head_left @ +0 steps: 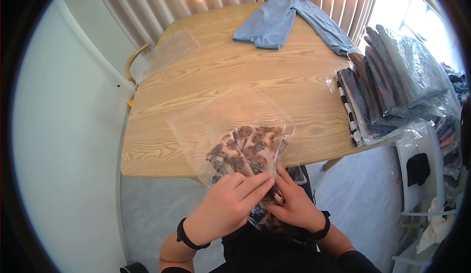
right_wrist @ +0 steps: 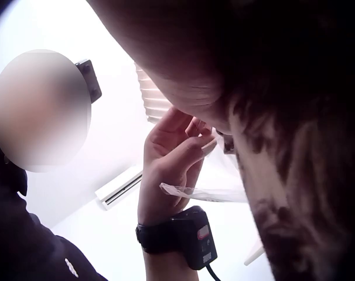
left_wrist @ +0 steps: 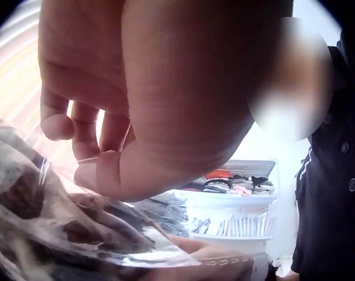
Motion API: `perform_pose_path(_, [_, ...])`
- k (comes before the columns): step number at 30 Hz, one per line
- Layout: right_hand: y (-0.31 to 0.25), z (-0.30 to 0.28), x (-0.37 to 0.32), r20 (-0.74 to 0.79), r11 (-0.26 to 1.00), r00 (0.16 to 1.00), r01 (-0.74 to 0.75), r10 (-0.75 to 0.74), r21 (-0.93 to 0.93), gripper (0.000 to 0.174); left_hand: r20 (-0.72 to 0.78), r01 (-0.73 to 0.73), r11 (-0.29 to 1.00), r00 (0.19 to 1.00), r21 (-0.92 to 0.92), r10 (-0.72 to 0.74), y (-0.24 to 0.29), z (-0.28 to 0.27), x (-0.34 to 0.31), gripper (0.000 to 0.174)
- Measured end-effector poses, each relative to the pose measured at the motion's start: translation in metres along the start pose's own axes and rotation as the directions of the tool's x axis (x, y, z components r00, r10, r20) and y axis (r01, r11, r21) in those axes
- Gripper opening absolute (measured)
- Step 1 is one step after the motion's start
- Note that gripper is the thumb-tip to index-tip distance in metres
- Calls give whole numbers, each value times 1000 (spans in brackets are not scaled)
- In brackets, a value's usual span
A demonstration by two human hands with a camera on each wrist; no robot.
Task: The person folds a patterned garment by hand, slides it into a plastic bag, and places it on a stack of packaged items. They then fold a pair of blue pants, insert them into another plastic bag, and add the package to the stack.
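Patterned garment (head_left: 252, 148): lower centre, inside clear bag (head_left: 194, 126)
Long axis: slants from lower right toward upper left
Left hand (head_left: 228, 202): pinches the bag's edge
Right hand (head_left: 297, 207): grips the near end

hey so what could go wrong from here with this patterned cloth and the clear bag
The patterned cloth reaches past the near edge of the table, so it may slip if either the left hand or right hand loosens. The thin clear bag might snag or tear. The bagged pile overhangs the edge and could slide if bumped.
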State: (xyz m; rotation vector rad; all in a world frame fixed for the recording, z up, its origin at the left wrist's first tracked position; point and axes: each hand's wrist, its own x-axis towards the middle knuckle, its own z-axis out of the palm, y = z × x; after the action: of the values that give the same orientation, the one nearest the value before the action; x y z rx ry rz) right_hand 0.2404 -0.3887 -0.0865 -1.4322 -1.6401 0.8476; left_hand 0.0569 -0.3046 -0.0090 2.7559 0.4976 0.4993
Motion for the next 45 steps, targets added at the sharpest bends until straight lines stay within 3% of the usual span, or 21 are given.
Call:
perform_pose_path(7, [2, 5, 22, -75, 987, 996, 44, -56, -154, 65, -99, -19, 1000, 995, -19, 17, 7, -2, 1, 45])
perform_pose_path(9, [-1, 6, 26, -128, 984, 988, -109, 92, -138, 57, -110, -17, 1000, 994, -14, 15, 10, -1, 3, 43])
perform_pose_path(10, [-1, 8, 26, -128, 984, 988, -110, 92, -138, 57, -169, 28, 999, 985, -23, -32, 12, 3, 5, 42])
perform_pose_path(12, [2, 14, 28, -205, 958, 979, -58, 0, -280, 66, -226, 75, 997, 971, -36, -82, 13, 13, 11, 40])
perform_pose_path(14, [12, 18, 32, -166, 963, 984, 25, -72, -268, 65, -344, 108, 993, 935, 55, -83, 8, 25, 17, 39])
perform_pose_path(15, [13, 19, 34, -129, 961, 981, 110, -146, -254, 64, -346, 108, 993, 935, 55, -82, 8, 27, 17, 39])
perform_pose_path(19, [11, 15, 45, -141, 972, 982, 90, -122, -217, 65, -261, 44, 998, 965, 43, -32, 14, 33, 17, 41])
perform_pose_path(22, [22, 14, 65, -163, 904, 957, 159, -240, -398, 64, -249, 23, 999, 968, 30, -14, 23, 34, 16, 42])
perform_pose_path(24, [8, 5, 85, -252, 973, 962, 51, -108, -223, 66, -245, 14, 999, 969, 34, -5, 26, 35, 16, 42])
perform_pose_path(25, [-11, -4, 100, -212, 988, 975, -98, 71, -119, 68, -262, 18, 999, 965, 38, -8, 26, 36, 18, 43])
perform_pose_path(30, [37, -2, 151, -354, 978, 935, -97, 26, -183, 77, -296, 63, 997, 954, 47, -46, 16, 42, 23, 48])
perform_pose_path(32, [51, -7, 153, -396, 979, 918, -77, -5, -191, 83, -449, 227, 974, 870, -4, -204, 6, 49, 13, 53])
perform_pose_path(33, [58, -11, 143, -406, 981, 914, -67, -14, -185, 87, -464, 311, 950, 843, 9, -272, -6, 56, 2, 66])
perform_pose_path(34, [66, -16, 135, -415, 983, 910, -62, -17, -175, 91, -461, 313, 950, 844, 5, -275, -16, 62, -4, 66])
perform_pose_path(36, [76, -27, 125, -322, 992, 946, -70, 33, -104, 90, -516, 533, 819, 650, -212, -558, -33, 73, -15, 76])
perform_pose_path(37, [72, -33, 119, -259, 981, 955, -172, 144, -86, 90, -450, 574, 768, 628, -283, -635, -41, 79, -22, 80])
perform_pose_path(38, [69, -36, 116, -195, 960, 948, -270, 251, -76, 90, -444, 574, 767, 630, -286, -637, -45, 83, -26, 80])
perform_pose_path(40, [79, -36, 117, -203, 974, 955, -226, 218, -19, 89, -92, 579, 455, 547, -676, -832, -51, 92, -32, 65])
perform_pose_path(42, [81, -36, 119, -211, 984, 961, -175, 178, 35, 90, -77, 552, 442, 561, -706, -824, -64, 106, -41, 54])
perform_pose_path(44, [75, -34, 124, -207, 916, 936, -204, 286, 346, 86, -66, 524, 429, 576, -736, -815, -69, 117, -48, 44])
perform_pose_path(45, [80, -32, 126, -207, 917, 936, -204, 286, 344, 86, -74, 471, 365, 529, -803, -845, -68, 119, -49, 38])
